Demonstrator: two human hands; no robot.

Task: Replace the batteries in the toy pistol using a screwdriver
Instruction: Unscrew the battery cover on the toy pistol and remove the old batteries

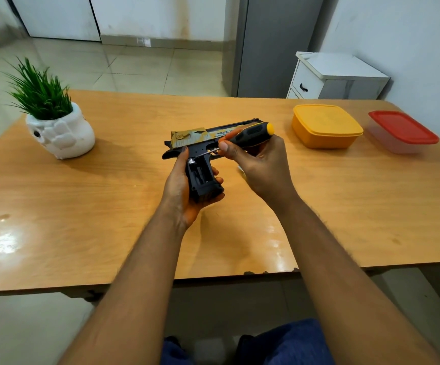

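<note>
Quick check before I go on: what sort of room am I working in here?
Probably a room in a home, not a workshop. You are at a wooden table with a potted plant and two lidded food boxes on it; behind are a tiled floor and a small white drawer cabinet.

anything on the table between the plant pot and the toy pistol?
No. In the head view the wooden table is bare between the white plant pot and the toy pistol, which the left hand holds by its grip.

wooden table [108, 206], potted plant [58, 127], yellow container [325, 127], red-lidded container [403, 131]
</note>
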